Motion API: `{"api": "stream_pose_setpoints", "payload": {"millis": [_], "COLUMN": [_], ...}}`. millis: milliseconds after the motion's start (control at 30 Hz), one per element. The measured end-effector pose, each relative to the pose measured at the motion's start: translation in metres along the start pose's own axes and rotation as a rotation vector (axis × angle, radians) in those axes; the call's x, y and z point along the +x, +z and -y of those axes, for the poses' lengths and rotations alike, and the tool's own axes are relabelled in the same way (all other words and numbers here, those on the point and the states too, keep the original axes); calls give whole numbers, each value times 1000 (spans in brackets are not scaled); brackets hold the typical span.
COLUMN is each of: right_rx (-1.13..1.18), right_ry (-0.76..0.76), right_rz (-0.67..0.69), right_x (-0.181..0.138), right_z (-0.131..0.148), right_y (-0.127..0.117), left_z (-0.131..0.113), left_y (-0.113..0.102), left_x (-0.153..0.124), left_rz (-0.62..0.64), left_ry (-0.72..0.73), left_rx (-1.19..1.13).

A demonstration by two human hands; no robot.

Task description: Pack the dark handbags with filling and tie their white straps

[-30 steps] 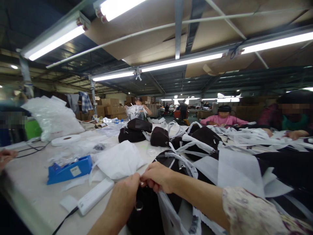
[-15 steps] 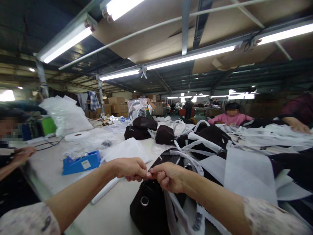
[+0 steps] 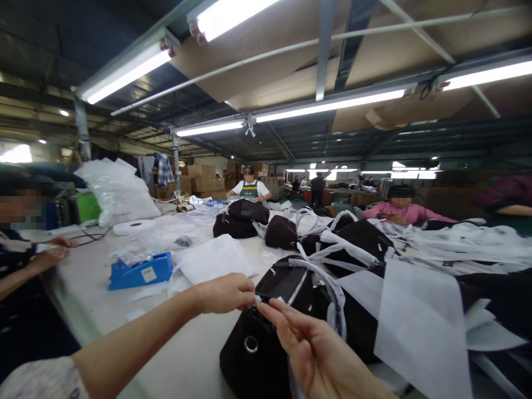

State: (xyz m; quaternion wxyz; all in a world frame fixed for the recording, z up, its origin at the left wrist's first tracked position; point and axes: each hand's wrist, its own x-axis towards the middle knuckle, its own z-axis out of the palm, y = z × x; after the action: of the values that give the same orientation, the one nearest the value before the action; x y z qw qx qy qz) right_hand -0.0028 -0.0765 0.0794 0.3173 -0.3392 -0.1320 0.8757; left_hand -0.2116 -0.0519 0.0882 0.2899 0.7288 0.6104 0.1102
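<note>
A black bag [image 3: 253,354] with a round metal eyelet stands in front of me, its handles wrapped in white material. My left hand [image 3: 226,292] is closed in a pinch above the bag's top edge. A small whitish and dark bit shows at those fingertips, too small to name. My right hand [image 3: 310,346] is turned palm upward with its fingers stretched out, the fingertips close beside the left ones. A scrap of white shows behind the right fingers; whether they touch it I cannot tell.
A blue tape dispenser [image 3: 141,271] and white sheets [image 3: 216,257] lie left of the bag. More black bags [image 3: 285,231] and a large white sheet [image 3: 419,321] are beyond and to the right. Co-workers sit or stand around the table [image 3: 166,354], one close at left.
My right hand has gone from a pinch to stretched fingers, turning palm up and moving nearer to me. My left hand stays pinched. The white roll by the dispenser is no longer seen.
</note>
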Motion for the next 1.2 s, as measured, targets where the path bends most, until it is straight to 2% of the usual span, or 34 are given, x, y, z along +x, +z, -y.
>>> {"api": "stream_pose_setpoints", "payload": {"millis": [67, 133, 200, 300, 367, 433, 533, 633, 700, 800, 933, 1067, 1200], "right_rx": [-121, -366, -685, -1191, -1477, -1688, -1874, -1931, -1876, -1668, -1427, -1332, -1322], "right_ry": [6, -99, -396, -989, -1242, -1347, -1453, -1586, -1665, -1682, -1471, -1258, -1205], "right_rz": [126, 353, 463, 354, 325, 371, 408, 445, 481, 439, 329, 294, 301], "right_x": [-1, 2, 11, 30, 44, 58, 75, 88, 94, 97, 92, 87, 87], "right_z": [-7, -7, -2, 12, 20, 23, 22, 19, 18, 16, 14, 13, 14], "right_y": [-19, -36, -47, -43, -33, -24, -17, -16, -17, -18, -16, -14, -15], "left_z": [2, 4, 6, 6, 6, 5, 6, 8, 8, 10, 12, 13, 17], "left_y": [-1, -2, -2, -1, -1, -1, -3, -3, -4, -3, -3, -2, -1], "left_x": [0, 0, 1, 3, 3, 4, 6, 8, 9, 9, 9, 12, 15], "left_rz": [-11, -14, -2, 18, 32, 52, 74, 79, 83, 96, 125, 194, 256], "left_ry": [11, 12, 14, 7, -6, -29, -84, -120, -129, -140, -171, -198, -218], "left_rx": [0, -13, -43, -100, -137, -168, -203, -235, -260, -305, -393, -525, -631]}}
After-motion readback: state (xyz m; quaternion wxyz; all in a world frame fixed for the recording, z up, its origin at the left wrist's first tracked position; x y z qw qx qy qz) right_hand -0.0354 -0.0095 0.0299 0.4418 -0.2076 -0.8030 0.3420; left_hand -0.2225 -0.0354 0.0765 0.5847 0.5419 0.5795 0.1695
